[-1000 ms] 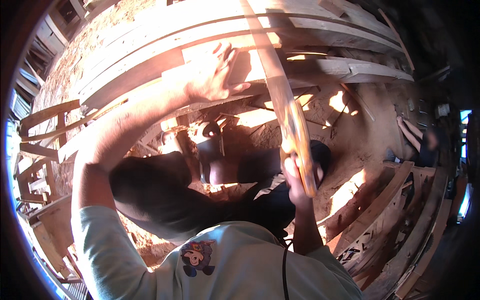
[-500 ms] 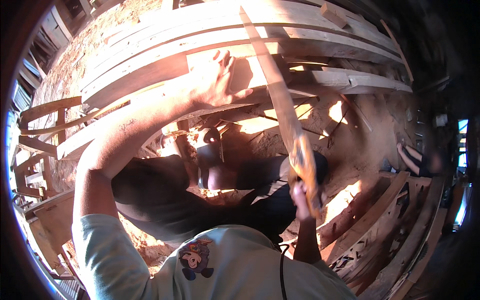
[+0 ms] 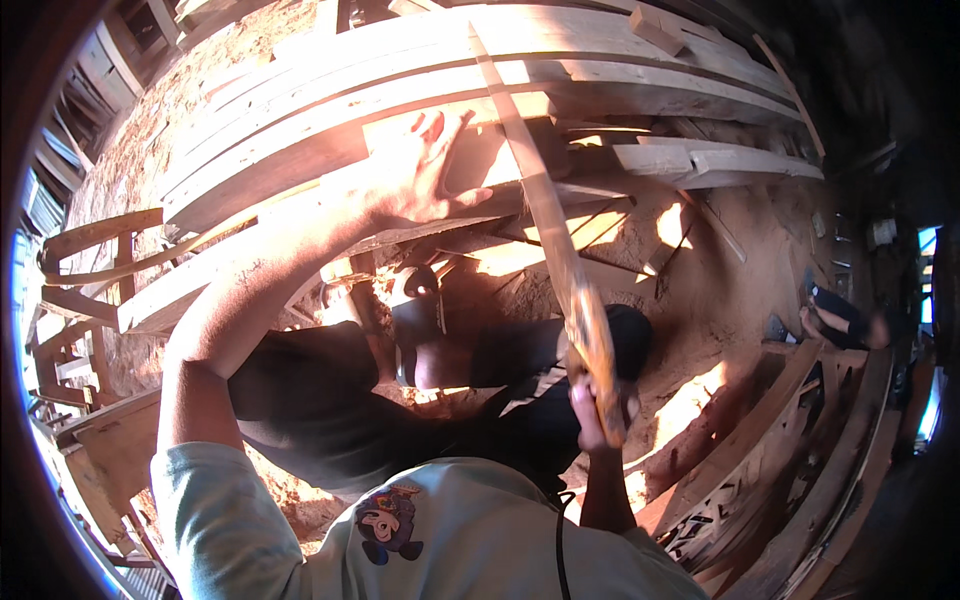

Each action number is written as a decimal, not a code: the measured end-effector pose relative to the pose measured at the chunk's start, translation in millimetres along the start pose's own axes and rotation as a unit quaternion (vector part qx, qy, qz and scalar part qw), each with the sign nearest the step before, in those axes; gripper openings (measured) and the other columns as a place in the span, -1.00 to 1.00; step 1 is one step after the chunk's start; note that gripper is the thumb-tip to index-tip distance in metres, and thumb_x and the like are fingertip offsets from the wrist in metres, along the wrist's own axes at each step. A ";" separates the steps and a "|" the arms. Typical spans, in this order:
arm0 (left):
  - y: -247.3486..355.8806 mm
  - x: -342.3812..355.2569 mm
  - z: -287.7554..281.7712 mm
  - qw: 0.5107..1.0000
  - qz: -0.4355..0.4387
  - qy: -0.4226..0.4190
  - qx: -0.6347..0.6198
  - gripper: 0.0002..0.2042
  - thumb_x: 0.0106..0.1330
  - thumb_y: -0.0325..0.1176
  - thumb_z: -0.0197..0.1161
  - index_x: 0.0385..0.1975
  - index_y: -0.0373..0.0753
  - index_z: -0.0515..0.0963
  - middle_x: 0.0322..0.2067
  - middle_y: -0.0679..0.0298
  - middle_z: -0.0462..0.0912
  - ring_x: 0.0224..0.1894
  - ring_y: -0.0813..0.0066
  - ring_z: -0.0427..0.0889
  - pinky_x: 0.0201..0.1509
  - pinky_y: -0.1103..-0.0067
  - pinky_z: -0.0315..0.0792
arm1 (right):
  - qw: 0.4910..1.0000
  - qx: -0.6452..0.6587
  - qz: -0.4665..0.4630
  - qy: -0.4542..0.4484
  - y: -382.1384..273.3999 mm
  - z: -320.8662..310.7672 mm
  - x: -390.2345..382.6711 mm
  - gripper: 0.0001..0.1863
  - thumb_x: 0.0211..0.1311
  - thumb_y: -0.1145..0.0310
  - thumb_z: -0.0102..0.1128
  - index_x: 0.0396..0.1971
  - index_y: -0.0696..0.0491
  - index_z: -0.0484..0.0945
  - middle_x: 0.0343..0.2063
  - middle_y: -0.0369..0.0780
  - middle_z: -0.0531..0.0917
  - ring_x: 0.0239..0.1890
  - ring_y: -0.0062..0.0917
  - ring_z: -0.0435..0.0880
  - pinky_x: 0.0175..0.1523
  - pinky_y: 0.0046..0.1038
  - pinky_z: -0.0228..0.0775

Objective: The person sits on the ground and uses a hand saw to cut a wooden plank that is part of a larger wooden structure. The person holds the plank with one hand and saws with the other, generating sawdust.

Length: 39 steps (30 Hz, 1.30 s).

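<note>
My right hand (image 3: 597, 408) grips the wooden handle of a handsaw (image 3: 540, 190). Its long tapering blade slants up and away, crossing the right end of a squared timber (image 3: 497, 160). Whether the teeth sit inside a cut cannot be made out. On top of that timber my left hand (image 3: 425, 170) lies flat with spread fingers, left of the blade. The palm is washed out by strong sunlight.
Long planks (image 3: 340, 110) lie side by side beyond the timber, with a small wood block (image 3: 656, 30) on them. A notched beam (image 3: 715, 160) extends right. More boards (image 3: 745, 440) are stacked at lower right. Another person (image 3: 845, 320) sits at far right.
The handsaw and my right hand have shifted slightly left and toward me. My left hand stays on the timber, its fingers a little more spread.
</note>
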<state>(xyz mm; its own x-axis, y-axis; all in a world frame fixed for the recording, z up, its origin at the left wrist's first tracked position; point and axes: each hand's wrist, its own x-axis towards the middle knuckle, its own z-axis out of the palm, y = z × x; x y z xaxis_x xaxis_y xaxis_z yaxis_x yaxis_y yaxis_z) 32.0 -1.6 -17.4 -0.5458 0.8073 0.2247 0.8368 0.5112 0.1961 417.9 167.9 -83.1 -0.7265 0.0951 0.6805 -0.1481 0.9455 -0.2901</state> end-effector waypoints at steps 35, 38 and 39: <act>-1.7 10.9 -8.3 0.998 0.060 -0.008 -0.011 -0.10 0.22 0.26 0.34 0.20 -0.57 0.42 0.12 -0.24 0.49 0.22 -0.16 0.51 0.25 0.11 0.48 | 0.994 -0.037 0.003 -0.099 -12.0 -17.8 18.3 -0.85 0.14 0.59 0.36 -0.34 0.03 0.62 -0.39 -0.35 0.57 -0.42 -0.48 0.58 -0.33 -0.42 0.44; 7.9 15.8 -20.9 0.999 0.030 -0.038 -0.019 -0.08 0.22 0.27 0.33 0.24 -0.57 0.40 0.16 -0.29 0.47 0.27 -0.19 0.48 0.30 0.12 0.45 | 0.999 -0.002 -0.027 -0.018 -13.1 5.7 56.3 -0.85 0.13 0.58 0.33 -0.31 0.13 0.57 -0.37 -0.24 0.58 -0.34 -0.46 0.57 -0.28 -0.39 0.42; 6.5 15.2 -18.5 0.999 0.030 -0.039 -0.014 -0.08 0.23 0.27 0.33 0.25 -0.57 0.40 0.16 -0.30 0.47 0.28 -0.20 0.48 0.32 0.12 0.44 | 0.998 0.031 0.055 -0.024 -20.2 0.2 54.5 -0.86 0.14 0.55 0.34 -0.31 0.13 0.58 -0.38 -0.25 0.59 -0.36 -0.45 0.57 -0.28 -0.39 0.44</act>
<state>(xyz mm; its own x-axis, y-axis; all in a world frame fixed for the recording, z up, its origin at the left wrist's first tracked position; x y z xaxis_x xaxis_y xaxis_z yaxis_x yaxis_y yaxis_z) 28.4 8.5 4.9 -0.4881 0.8574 0.1630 0.8661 0.4529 0.2114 381.1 153.9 -40.3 -0.7722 0.1796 0.6094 -0.1069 0.9088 -0.4032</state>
